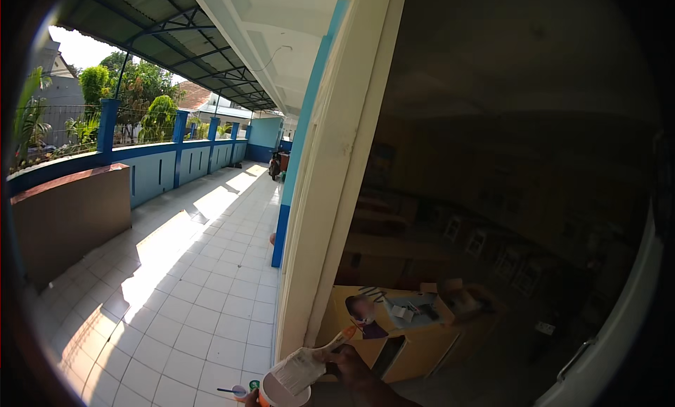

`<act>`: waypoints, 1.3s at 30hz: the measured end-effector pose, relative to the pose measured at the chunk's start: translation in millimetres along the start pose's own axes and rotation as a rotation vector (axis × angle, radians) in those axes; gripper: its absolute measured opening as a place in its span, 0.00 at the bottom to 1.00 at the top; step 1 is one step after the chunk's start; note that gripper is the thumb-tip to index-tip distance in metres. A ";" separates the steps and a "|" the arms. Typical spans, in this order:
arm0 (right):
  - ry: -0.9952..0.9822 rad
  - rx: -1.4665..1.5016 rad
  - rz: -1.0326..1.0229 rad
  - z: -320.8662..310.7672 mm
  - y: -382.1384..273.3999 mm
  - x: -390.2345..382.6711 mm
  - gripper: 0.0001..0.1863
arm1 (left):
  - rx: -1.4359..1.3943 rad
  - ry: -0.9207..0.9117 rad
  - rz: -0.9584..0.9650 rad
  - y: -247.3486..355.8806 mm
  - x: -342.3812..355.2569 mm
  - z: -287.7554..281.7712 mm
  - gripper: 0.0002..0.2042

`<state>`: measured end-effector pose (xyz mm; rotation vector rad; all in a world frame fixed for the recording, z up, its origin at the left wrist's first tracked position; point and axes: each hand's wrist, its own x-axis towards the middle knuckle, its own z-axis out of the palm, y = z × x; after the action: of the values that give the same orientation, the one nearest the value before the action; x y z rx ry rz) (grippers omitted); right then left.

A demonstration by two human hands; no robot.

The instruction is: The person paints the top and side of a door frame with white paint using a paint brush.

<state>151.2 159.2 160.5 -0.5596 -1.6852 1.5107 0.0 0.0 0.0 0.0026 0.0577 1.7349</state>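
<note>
My right hand [349, 368] grips a wide paintbrush [299, 370] with a pale handle that ends in orange. The brush's broad white head is tilted down over the mouth of a tub [275, 391], white inside and orange outside. At the tub's left side, my left hand [252, 400] shows only a little at the lower edge and appears to hold the tub. Just right of the brush stands a cream door frame [344, 161]. Down on the tiles by the tub are a small pale cup [240, 391] with a blue stick and a green round thing [254, 384].
A white-tiled walkway [204, 294] runs ahead beside a blue wall [155, 173]. A brown panel [74, 210] stands at the left, and a motorbike [274, 166] is farther off. Through the doorway, a wooden desk [415, 340] bears papers and a box [460, 301].
</note>
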 end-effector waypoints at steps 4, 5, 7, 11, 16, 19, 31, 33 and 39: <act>0.118 0.454 0.092 -8.8 -103.8 3.6 0.19 | 0.291 0.020 0.053 -7.4 -9.6 -19.9 0.36; 0.102 0.428 -0.024 -7.4 -140.3 13.7 0.19 | 0.423 -0.036 0.094 -4.0 -5.1 -29.0 0.36; 0.289 0.267 -0.530 17.7 -201.2 53.3 0.21 | 0.550 -0.093 0.141 13.3 2.5 -32.0 0.36; 0.401 -0.450 -1.280 32.5 -310.0 97.1 0.14 | 0.578 -0.100 0.125 14.9 5.6 -44.3 0.36; 0.332 -1.309 -1.741 33.5 -357.8 139.4 0.20 | 0.565 -0.088 0.124 14.4 -1.3 -41.2 0.36; 0.250 -1.596 -1.638 33.6 -286.6 138.9 0.22 | 0.316 0.068 0.074 22.5 -4.4 -41.6 0.36; 0.235 -1.066 -0.841 52.2 -393.9 165.5 0.13 | -0.009 0.099 0.018 42.5 1.8 -79.4 0.40; 0.382 -1.120 -1.067 41.6 -476.7 191.2 0.15 | 0.036 0.067 0.017 41.0 1.4 -75.4 0.40; 0.782 -1.120 -1.573 59.2 -594.1 218.4 0.17 | -0.003 0.158 0.004 45.4 2.7 -88.9 0.38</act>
<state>80.2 174.3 792.1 -0.1206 -1.3981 -0.7484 -48.3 -8.1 -87.0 -0.1369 0.1718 1.7361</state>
